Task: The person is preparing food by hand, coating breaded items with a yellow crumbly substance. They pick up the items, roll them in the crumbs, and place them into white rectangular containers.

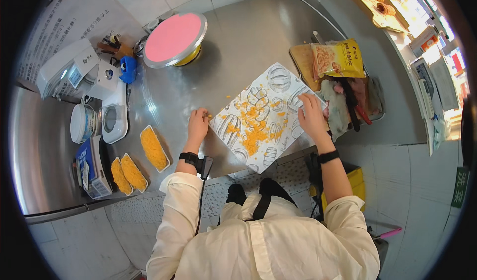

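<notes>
A sheet of bakery-print paper (268,105) lies askew on the steel worktop (238,30), its near corner over the front edge. Orange-yellow crumbs (255,138) are scattered across its middle. My left hand (198,125) is at the sheet's left corner, fingers curled down by a few crumbs; whether they pinch the paper cannot be told. Over the right part of the sheet is my right hand (311,114), its fingers spread and nothing seen in them. To the left, a larger crumb-coated roll (154,149) rests in a white tray, with two smaller coated rolls (133,172) nearer the front edge.
A pink-topped cake turntable (173,37) stands at the back left. Further left are a white machine (89,75), a blue tape dispenser (128,70) and a white tub (82,123). On the right, a yellow food bag (338,59) lies on a wooden board (302,62), near cloths and a red-and-black-handled tool (359,110).
</notes>
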Demonstrator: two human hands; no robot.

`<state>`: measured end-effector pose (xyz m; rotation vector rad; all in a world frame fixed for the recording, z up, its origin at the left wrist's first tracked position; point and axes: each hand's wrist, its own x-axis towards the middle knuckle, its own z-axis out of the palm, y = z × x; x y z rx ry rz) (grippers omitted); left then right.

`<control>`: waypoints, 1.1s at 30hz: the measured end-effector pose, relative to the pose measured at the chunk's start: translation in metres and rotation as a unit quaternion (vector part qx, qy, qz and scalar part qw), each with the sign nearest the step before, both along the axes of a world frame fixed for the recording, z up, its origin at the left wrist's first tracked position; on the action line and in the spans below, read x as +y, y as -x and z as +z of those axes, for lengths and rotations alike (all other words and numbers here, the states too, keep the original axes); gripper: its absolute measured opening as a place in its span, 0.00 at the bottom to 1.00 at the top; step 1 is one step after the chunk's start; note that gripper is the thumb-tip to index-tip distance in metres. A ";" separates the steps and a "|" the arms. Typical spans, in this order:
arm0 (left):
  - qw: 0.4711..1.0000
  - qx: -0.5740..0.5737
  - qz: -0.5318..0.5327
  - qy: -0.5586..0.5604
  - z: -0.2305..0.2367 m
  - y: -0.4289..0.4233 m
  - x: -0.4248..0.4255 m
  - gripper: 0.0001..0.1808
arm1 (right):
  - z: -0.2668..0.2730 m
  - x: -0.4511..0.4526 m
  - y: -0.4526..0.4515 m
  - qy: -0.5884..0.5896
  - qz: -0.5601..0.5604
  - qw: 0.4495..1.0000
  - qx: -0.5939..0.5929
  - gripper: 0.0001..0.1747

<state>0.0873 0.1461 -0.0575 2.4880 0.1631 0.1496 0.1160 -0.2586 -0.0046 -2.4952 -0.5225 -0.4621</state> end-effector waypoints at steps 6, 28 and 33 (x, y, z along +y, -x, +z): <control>0.993 0.043 -0.033 -0.100 0.016 -0.011 -0.014 0.07 | -0.024 0.009 -0.090 0.102 -0.045 0.994 0.017 0.29; 0.961 0.067 -0.133 0.232 0.090 0.008 -0.076 0.09 | 0.021 -0.027 -0.048 -0.002 0.141 0.965 0.219 0.18; 0.937 0.037 -0.321 0.135 0.066 0.023 -0.105 0.09 | 0.016 -0.028 -0.068 0.052 0.249 0.947 0.194 0.16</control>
